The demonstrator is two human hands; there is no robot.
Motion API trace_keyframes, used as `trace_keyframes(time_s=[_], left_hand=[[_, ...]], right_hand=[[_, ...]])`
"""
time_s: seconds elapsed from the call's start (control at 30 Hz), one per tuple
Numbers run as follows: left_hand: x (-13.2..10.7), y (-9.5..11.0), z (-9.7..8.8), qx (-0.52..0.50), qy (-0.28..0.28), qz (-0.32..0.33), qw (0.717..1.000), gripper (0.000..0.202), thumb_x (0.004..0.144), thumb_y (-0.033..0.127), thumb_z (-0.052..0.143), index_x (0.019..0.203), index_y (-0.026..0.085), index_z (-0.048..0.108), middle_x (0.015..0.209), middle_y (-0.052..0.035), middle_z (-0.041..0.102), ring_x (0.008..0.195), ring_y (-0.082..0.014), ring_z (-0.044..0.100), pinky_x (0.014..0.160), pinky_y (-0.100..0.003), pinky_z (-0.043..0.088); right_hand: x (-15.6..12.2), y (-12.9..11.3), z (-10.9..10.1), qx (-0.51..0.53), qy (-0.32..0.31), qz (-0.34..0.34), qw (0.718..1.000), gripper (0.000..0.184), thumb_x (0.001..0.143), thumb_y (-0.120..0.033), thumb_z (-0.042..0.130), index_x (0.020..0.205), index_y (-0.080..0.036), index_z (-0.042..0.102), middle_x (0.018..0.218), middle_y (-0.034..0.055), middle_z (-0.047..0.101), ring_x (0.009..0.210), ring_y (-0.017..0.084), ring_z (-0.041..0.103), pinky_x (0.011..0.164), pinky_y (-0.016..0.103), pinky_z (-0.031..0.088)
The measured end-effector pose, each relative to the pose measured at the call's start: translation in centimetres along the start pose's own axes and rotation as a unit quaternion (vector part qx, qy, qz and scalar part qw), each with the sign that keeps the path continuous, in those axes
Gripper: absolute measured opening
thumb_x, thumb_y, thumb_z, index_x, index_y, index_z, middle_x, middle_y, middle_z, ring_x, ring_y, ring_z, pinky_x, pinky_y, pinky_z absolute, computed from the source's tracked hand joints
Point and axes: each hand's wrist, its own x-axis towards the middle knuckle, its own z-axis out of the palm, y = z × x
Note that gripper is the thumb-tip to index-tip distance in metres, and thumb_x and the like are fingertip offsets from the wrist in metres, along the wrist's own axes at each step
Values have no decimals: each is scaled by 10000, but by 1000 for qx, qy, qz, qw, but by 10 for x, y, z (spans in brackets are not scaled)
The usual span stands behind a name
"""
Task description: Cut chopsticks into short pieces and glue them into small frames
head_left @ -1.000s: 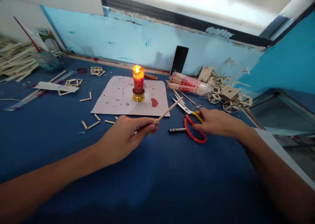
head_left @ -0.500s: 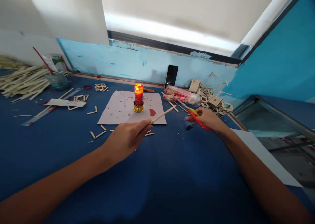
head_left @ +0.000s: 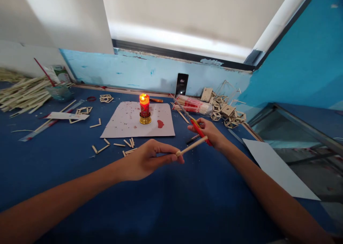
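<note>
My left hand (head_left: 146,160) pinches a thin wooden stick (head_left: 191,146) between thumb and fingers, above the blue table (head_left: 53,165), its free end pointing right toward my other hand. My right hand (head_left: 210,131) grips red and yellow handled scissors (head_left: 191,120), lifted off the table, with the blades pointing up and left. The stick's tip lies just beside the scissor handles. A lit red candle (head_left: 144,105) in a gold holder stands on a wax-spotted sheet of paper (head_left: 128,124) behind both hands.
Short stick pieces (head_left: 125,145) lie in front of the paper. A wrapped bundle of sticks (head_left: 194,106), a heap of small stick frames (head_left: 227,111) and a phone (head_left: 182,84) propped on the wall sit at the back right. Long sticks (head_left: 24,94) pile up at the left. White paper (head_left: 278,169) lies at the right.
My right hand picked the scissors up from the table and raised them. My left hand brought the stick nearer and to the right, toward the scissors. The view tilted upward.
</note>
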Motion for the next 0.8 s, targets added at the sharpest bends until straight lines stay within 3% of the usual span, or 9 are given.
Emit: trace_keyframes(time_s=[0.1, 0.17, 0.23, 0.3, 0.37, 0.5, 0.67, 0.8], left_hand=[[22, -1, 1, 18, -29, 50, 998, 270, 1003, 430, 631, 1075, 244, 814, 1498, -86, 614, 1464, -306, 473, 1196, -448, 375], [38, -3, 2, 34, -13, 77, 996, 240, 994, 413, 648, 1033, 253, 823, 1590, -79, 506, 1534, -316, 352, 1229, -484, 313], [53, -3, 5, 27, -9, 81, 996, 237, 997, 398, 642, 1026, 246, 821, 1507, -91, 576, 1464, -302, 443, 1197, -470, 358], [66, -2, 11, 17, -21, 81, 996, 255, 1002, 398, 629, 1009, 224, 815, 1318, -92, 691, 1280, -264, 598, 1114, -418, 446], [76, -1, 19, 14, -20, 80, 996, 272, 1007, 393, 614, 1011, 198, 804, 1150, -82, 738, 1097, -225, 664, 1024, -367, 499], [89, 0, 30, 21, 15, 75, 997, 260, 1006, 367, 607, 1027, 170, 776, 1070, -75, 717, 1003, -204, 650, 931, -325, 505], [96, 0, 32, 29, 19, 38, 999, 259, 997, 373, 606, 925, 160, 734, 825, -33, 669, 800, -175, 607, 759, -297, 499], [90, 6, 38, 26, 1, 18, 1000, 290, 996, 387, 585, 931, 148, 736, 879, -49, 672, 796, -171, 648, 742, -288, 520]], right_hand=[[-4, -3, 5, 50, -8, -22, 998, 485, 764, -614, 800, 921, -210, 582, 784, -16, 637, 637, 150, 574, 572, 271, 424], [-7, -6, 8, 81, -20, -37, 996, 479, 759, -592, 808, 932, -214, 568, 803, -14, 651, 655, 153, 606, 575, 270, 455], [-10, -8, 11, 105, -26, -51, 993, 483, 763, -589, 802, 948, -221, 552, 851, -6, 670, 722, 168, 657, 633, 285, 518], [-11, -9, 13, 117, -23, -61, 991, 489, 772, -598, 792, 960, -227, 536, 875, -5, 675, 766, 178, 684, 686, 305, 557], [-9, -8, 14, 114, -12, -65, 991, 496, 777, -610, 781, 967, -230, 526, 866, -4, 680, 762, 183, 685, 682, 313, 562], [-4, -1, 9, 64, 46, -69, 994, 486, 762, -599, 796, 947, -237, 530, 853, 4, 693, 779, 209, 662, 673, 322, 518], [-1, 4, -2, -6, 132, -67, 989, 486, 665, -544, 887, 883, -248, 571, 804, -14, 657, 746, 217, 591, 698, 333, 415], [6, 6, -21, 23, 195, -66, 978, 515, 670, -585, 870, 867, -246, 536, 797, -13, 628, 723, 201, 558, 668, 319, 375]])
